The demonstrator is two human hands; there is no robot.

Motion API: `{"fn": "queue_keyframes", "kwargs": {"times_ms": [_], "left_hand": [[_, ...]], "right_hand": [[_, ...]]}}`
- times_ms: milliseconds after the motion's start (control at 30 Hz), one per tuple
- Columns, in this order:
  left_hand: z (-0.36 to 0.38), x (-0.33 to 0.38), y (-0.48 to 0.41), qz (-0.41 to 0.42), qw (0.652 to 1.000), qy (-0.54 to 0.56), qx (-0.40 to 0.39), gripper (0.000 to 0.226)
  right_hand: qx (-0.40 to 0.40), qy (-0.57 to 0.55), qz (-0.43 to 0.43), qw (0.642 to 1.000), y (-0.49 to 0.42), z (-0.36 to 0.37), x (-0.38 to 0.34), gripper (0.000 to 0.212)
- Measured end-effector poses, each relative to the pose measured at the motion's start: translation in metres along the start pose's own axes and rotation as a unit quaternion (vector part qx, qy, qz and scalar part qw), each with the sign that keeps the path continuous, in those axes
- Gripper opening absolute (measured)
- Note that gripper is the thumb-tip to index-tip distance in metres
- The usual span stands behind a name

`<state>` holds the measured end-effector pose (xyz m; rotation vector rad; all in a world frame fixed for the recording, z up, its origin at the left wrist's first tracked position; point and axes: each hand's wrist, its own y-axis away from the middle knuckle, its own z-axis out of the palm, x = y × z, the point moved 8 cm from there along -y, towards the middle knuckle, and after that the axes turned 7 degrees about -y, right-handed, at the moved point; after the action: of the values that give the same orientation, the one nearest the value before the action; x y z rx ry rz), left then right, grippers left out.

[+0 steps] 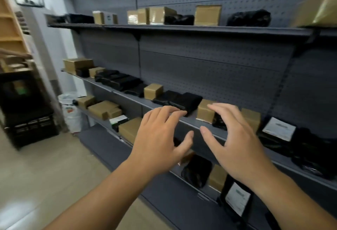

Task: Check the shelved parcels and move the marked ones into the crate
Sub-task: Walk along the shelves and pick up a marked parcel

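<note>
Both hands reach empty toward the middle shelf [191, 123] of a grey wall rack: the left hand [160, 138] and the right hand [235, 138] are spread with loose fingers and grip nothing. The right fingertips hover in front of a brown box [205, 112] at the shelf's front edge, and the left fingertips are just short of a black bag [182, 100] beside it. Whether either touches a parcel cannot be told.

Brown boxes and black bags line the top shelf [182, 29], the middle shelf and the bottom one. A bag with a white label [279, 129] lies toward the middle shelf's right end. The label is too blurred to read.

The crate [32, 129] stands on the floor at the far left, well apart from the hands, and its inside is hidden.

The job looks far from finished. The shelves are well stocked, no parcel is in hand, and checking this row appears to be the current step. What the crate holds cannot be judged.
</note>
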<state>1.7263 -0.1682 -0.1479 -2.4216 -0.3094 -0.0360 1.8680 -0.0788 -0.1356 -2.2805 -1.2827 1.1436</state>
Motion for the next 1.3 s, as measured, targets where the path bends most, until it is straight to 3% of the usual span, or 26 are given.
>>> {"fn": "queue_keyframes", "kwargs": {"times_ms": [167, 433, 933, 1300], "left_hand": [[-0.045, -0.071, 0.007, -0.035, 0.998, -0.044, 0.029, 0.053], [-0.093, -0.133, 0.0, -0.074, 0.992, -0.077, 0.068, 0.051], [-0.063, -0.21, -0.103, -0.122, 0.98, -0.129, 0.087, 0.051], [-0.039, -0.31, -0.16, -0.143, 0.976, -0.135, 0.092, 0.051]], "right_hand": [[-0.011, -0.044, -0.035, 0.998, -0.039, 0.05, -0.061, 0.051], [-0.021, -0.021, -0.123, 0.992, -0.081, 0.085, -0.123, 0.053], [-0.039, -0.043, -0.192, 0.98, -0.228, 0.14, -0.088, 0.054], [-0.045, -0.023, -0.226, 0.973, -0.326, 0.218, -0.097, 0.051]]}}
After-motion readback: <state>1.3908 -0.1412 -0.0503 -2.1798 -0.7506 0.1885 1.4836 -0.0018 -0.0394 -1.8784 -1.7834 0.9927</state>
